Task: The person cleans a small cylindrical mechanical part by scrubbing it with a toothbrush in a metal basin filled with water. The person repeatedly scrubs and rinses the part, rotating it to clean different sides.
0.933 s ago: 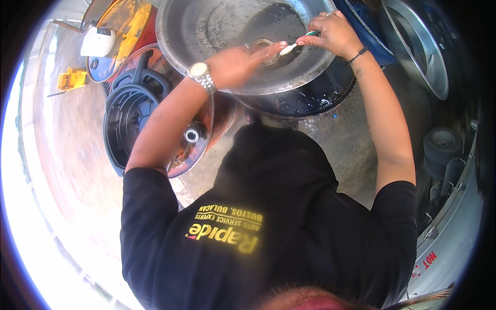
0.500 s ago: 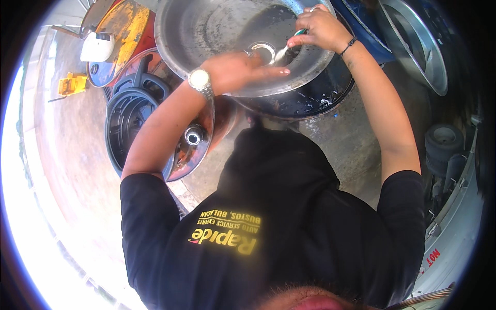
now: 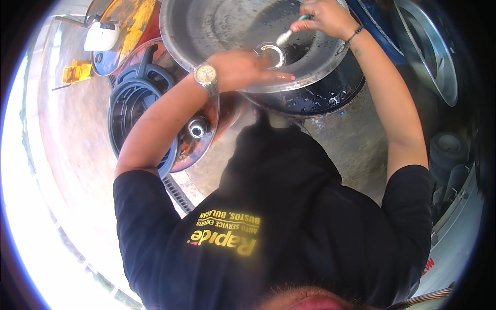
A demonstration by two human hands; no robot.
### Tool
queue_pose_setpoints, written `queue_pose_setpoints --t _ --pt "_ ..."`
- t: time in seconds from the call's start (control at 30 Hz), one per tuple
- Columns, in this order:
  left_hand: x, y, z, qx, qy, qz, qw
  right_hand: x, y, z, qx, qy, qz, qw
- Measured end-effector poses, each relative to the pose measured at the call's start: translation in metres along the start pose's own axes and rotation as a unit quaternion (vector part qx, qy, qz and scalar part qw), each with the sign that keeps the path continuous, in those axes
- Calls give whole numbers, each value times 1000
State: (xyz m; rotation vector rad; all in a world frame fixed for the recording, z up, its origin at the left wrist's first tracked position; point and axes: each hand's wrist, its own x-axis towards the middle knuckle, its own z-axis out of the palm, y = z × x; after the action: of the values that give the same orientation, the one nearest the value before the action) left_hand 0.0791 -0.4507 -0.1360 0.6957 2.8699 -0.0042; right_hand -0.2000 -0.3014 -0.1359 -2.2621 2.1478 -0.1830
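Note:
In a wide grey metal basin (image 3: 206, 31), wet and dark inside, my left hand (image 3: 242, 70) reaches over the near rim. Its fingers are closed around a shiny metal ring (image 3: 281, 53), partly hidden behind them, with the index or outer finger stretched out. My right hand (image 3: 326, 19), at the basin's far right, grips a small brush (image 3: 283, 38) by its green handle. The brush's white bristle end points down left, just beyond the ring. Whether bristles and ring touch, I cannot tell.
Under the basin stands a dark, wet drum top (image 3: 330, 97). To the left are a dark plastic container (image 3: 114, 121), a small metal cylinder (image 3: 197, 128), a white pot (image 3: 101, 37) and a yellow object (image 3: 76, 73). Another metal basin (image 3: 444, 77) leans at the right.
My right hand has drawn the brush up and away from beside the ring. The ring has turned slightly in my left hand. The whole view has shifted a little.

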Motion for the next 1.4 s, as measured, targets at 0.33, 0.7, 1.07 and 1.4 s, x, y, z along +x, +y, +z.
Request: queue_pose_setpoints --t 0.33,0.7,1.07,1.4 --pt "-1 -10 13 -48 -7 -8 999 23 12 68 -126 -250 191 941" --pt "-5 -19 22 0 67 0 998 -15 -12 52 -96 -88 353 927" --pt "17 -24 19 -18 51 16 998 -29 -82 42 203 31 405 891" --pt "33 -32 15 -22 66 25 997 -42 -81 39 164 38 446 879"
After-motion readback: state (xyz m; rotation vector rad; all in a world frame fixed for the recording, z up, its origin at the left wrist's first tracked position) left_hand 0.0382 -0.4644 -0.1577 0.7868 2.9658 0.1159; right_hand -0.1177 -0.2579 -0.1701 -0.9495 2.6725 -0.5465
